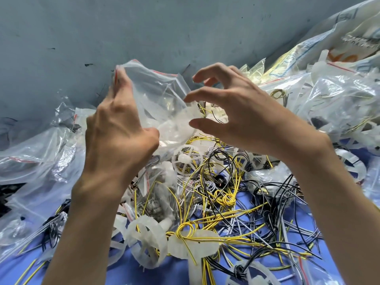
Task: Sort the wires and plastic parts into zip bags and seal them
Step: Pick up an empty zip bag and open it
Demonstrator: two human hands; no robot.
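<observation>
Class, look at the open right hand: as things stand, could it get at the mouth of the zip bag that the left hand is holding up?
Probably yes. The right hand is empty, fingers spread, right beside the zip bag held by the left hand, with nothing between them.

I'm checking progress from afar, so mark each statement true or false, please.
1. The left hand holds a clear zip bag up by its edge. True.
2. The right hand grips a bundle of yellow wires. False: its fingers are spread and hold nothing.
3. Yellow wires and black wires lie tangled on the blue surface. True.
4. The held bag is empty. False: white plastic parts show inside it.
5. A white plastic wheel lies in front of the left forearm. True.
</observation>
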